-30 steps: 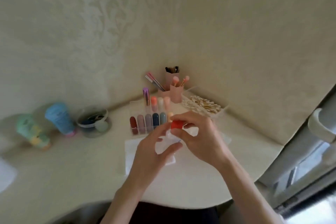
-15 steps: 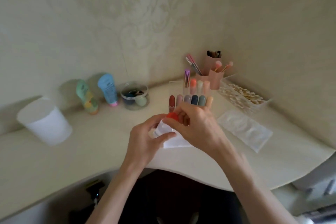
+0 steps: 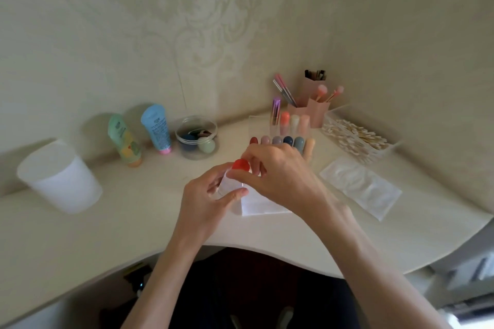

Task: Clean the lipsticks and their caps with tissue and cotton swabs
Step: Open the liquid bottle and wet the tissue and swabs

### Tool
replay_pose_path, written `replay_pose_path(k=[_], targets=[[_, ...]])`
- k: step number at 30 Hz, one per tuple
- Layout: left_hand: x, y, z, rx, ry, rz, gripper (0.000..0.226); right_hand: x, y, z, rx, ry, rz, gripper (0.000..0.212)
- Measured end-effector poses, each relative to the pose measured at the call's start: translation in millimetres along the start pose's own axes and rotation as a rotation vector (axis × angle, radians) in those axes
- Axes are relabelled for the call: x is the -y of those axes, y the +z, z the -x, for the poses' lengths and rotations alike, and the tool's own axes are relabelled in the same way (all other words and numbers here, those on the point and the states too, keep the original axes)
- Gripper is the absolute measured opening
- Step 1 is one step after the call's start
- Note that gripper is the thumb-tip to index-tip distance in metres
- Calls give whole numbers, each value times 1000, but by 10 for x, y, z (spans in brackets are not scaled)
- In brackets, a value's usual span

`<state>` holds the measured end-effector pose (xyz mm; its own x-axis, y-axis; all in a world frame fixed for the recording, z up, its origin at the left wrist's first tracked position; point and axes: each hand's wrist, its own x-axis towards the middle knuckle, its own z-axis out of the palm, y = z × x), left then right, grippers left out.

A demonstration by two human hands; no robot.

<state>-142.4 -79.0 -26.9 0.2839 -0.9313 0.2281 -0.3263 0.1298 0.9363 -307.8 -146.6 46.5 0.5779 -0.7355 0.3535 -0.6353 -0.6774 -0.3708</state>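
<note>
My right hand (image 3: pixel 280 173) pinches a red lipstick (image 3: pixel 240 164) at the middle of the desk; only its rounded red end shows. My left hand (image 3: pixel 211 200) holds a white tissue (image 3: pixel 256 204) wrapped against the lipstick, and the rest of the tissue trails onto the desk. Behind my hands, a clear organizer (image 3: pixel 288 128) holds several coloured lipsticks in two rows. A clear tray of cotton swabs (image 3: pixel 358 139) stands at the right by the wall.
A white cup (image 3: pixel 60 179) stands at the left. Two tubes (image 3: pixel 139 136) and a clear jar (image 3: pixel 197 137) of sponges line the wall. Pink brush holders (image 3: pixel 312 104) fill the corner. A flat tissue pack (image 3: pixel 361 187) lies right. The desk's curved front edge (image 3: pixel 267 251) is near me.
The camera has swung left and down, so the white cup and tubes came into view. My hands keep the red lipstick and tissue together, with small finger shifts.
</note>
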Motion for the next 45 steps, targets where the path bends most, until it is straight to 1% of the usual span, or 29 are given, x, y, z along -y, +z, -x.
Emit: replay_pose_path(k=[2, 4, 5, 7, 9, 11, 13, 15, 16, 18, 19, 21, 24, 27, 29, 31, 34, 37, 40, 45], targets=[[2, -38, -11, -15, -5, 12, 52, 7, 69, -52, 16, -49, -50, 30], [-2, -82, -17, -16, -3, 3, 52, 5, 86, -83, 76, -106, -84, 17], [-6, -103, -16, -13, 0, -6, 52, -11, 77, -99, 111, -127, -96, 15], [12, -133, -18, -19, 5, -24, 52, -22, 50, -128, 165, -153, -104, 23], [26, -147, -16, -21, 2, -36, 52, 23, 36, -151, 184, -143, -84, 32], [34, -144, -19, -10, -5, -46, 48, 68, 66, -189, 148, -98, -39, 42], [33, -140, -24, -3, -18, -30, 46, 76, 98, -223, 100, -96, -34, 36], [37, -142, -28, -11, -22, -12, 49, 64, 91, -234, 127, -130, -61, 25], [51, -146, -33, -16, -21, -9, 50, 62, 76, -235, 153, -143, -65, 26], [71, -158, -37, -20, -22, 0, 50, 45, 59, -236, 169, -135, -57, 39], [73, -162, -33, -17, -24, 3, 49, 44, 62, -245, 155, -127, -59, 41], [64, -159, -23, -16, -29, -1, 46, 54, 85, -272, 127, -135, -97, 31], [81, -155, -24, -33, -48, 16, 43, 47, 110, -293, 157, -155, -153, 16], [105, -167, -29, -42, -66, 53, 44, 14, 82, -295, 138, -157, -246, 21], [116, -177, -29, -55, -77, 79, 45, -8, 16, -290, 92, -134, -324, 25], [138, -180, -30, -61, -82, 111, 45, -68, -38, -249, 40, -88, -349, 23], [155, -174, -40, -57, -75, 155, 42, -238, -30, -101, 11, 38, -244, 22], [180, -169, -54, -52, -84, 149, 47, -372, 45, 47, 116, 125, -128, 32], [184, -174, -67, -55, -80, 129, 47, -355, 189, 106, 233, 129, -74, 29], [202, -169, -64, -72, -65, 115, 48, -348, 400, 110, 266, 94, -30, 30]])
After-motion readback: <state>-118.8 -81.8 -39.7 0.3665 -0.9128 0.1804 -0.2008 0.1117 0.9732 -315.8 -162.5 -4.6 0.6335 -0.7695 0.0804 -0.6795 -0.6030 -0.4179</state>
